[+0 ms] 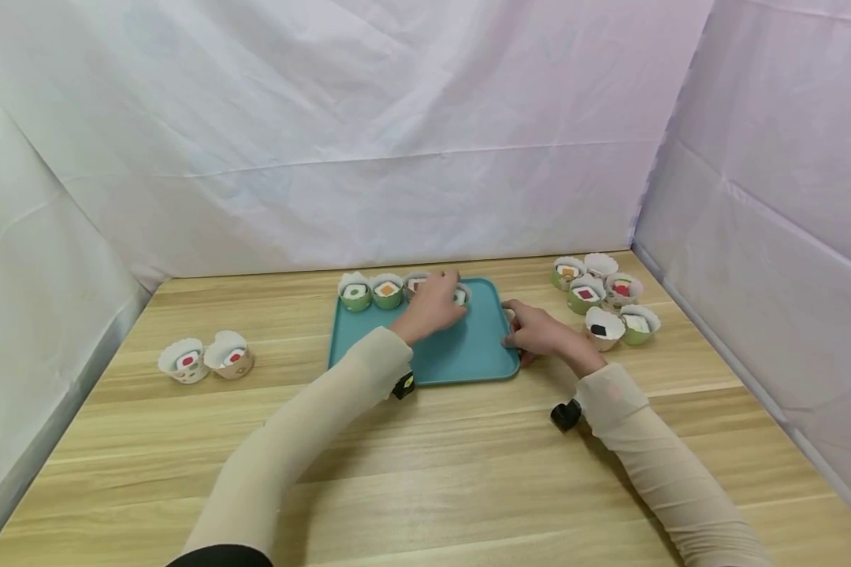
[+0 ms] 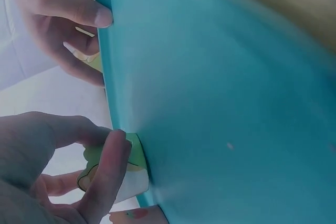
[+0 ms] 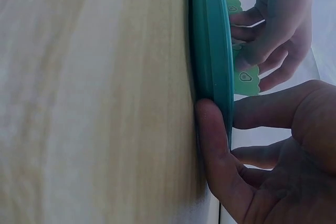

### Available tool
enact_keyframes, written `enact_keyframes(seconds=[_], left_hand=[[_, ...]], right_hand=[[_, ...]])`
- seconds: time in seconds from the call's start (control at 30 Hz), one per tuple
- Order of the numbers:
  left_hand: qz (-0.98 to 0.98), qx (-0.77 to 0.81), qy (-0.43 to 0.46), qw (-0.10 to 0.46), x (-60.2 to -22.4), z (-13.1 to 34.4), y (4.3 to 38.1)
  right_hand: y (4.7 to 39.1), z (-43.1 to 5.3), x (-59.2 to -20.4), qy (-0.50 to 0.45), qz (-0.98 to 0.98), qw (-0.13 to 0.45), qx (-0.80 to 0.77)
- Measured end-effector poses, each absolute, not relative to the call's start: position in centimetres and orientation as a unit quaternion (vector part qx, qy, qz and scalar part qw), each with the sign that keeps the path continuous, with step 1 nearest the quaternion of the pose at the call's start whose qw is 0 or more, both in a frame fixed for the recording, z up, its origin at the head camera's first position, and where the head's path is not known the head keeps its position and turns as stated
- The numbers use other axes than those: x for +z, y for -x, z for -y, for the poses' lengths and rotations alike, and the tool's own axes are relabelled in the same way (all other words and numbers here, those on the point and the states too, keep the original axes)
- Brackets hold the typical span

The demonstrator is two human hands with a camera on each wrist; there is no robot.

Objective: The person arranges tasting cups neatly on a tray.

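A teal tray (image 1: pixel 443 358) lies on the wooden table. Along its far side stands a row of scalloped paper baking cups, among them one with a white ring-shaped piece (image 1: pixel 355 293) and one with an orange-centred piece (image 1: pixel 387 291). My left hand (image 1: pixel 434 305) pinches a green paper cup (image 2: pixel 137 156) at the tray's far right, partly covering a pinkish cup (image 1: pixel 416 281). My right hand (image 1: pixel 537 331) grips the tray's right rim, its thumb and fingertips against the edge in the right wrist view.
Two paper cups (image 1: pixel 232 358) with red-centred pieces stand on the table (image 1: pixel 425 488) at left. Right of the tray is a cluster of several cups, including one with a black piece (image 1: pixel 603 331). White cloth (image 1: pixel 326 142) hangs behind and at the sides.
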State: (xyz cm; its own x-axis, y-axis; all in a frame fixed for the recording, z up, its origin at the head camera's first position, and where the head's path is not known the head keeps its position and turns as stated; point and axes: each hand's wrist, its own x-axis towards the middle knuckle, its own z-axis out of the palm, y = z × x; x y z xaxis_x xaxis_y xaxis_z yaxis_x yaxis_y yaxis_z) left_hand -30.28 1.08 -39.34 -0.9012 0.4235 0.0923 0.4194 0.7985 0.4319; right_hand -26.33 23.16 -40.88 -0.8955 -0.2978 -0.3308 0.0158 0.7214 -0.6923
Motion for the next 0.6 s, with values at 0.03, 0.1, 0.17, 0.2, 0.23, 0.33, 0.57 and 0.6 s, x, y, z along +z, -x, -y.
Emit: enact_keyframes(seconds=[0.03,0.1,0.17,0.2,0.23,0.33,0.57,0.6], left_hand=[[-0.949,0.227,-0.220,0.007,-39.3,-1.2,30.4],[-0.950,0.227,-0.215,0.010,-39.3,-1.3,30.6],[-0.951,0.225,-0.212,0.011,-39.2,-1.5,30.8],[-0.951,0.224,-0.211,0.012,-39.1,-1.5,30.9],[-0.952,0.221,-0.211,0.013,-39.1,-1.6,31.0],[-0.955,0.208,-0.211,0.012,-39.0,-1.8,31.2],[-0.956,0.205,-0.208,0.009,-39.0,-2.1,31.8],[-0.956,0.205,-0.208,0.011,-39.0,-2.1,31.8]], right_hand=[[26.3,-23.1,-40.9,0.075,-0.902,0.214,-0.366],[26.3,-23.2,-40.9,0.074,-0.903,0.213,-0.366],[26.4,-23.1,-40.9,0.076,-0.903,0.213,-0.365],[26.4,-23.1,-40.9,0.076,-0.903,0.213,-0.364],[26.4,-23.2,-40.9,0.077,-0.903,0.213,-0.365],[26.4,-23.2,-40.9,0.079,-0.903,0.214,-0.365],[26.5,-23.4,-41.1,0.075,-0.902,0.215,-0.367],[26.5,-23.4,-41.2,0.075,-0.902,0.215,-0.366]])
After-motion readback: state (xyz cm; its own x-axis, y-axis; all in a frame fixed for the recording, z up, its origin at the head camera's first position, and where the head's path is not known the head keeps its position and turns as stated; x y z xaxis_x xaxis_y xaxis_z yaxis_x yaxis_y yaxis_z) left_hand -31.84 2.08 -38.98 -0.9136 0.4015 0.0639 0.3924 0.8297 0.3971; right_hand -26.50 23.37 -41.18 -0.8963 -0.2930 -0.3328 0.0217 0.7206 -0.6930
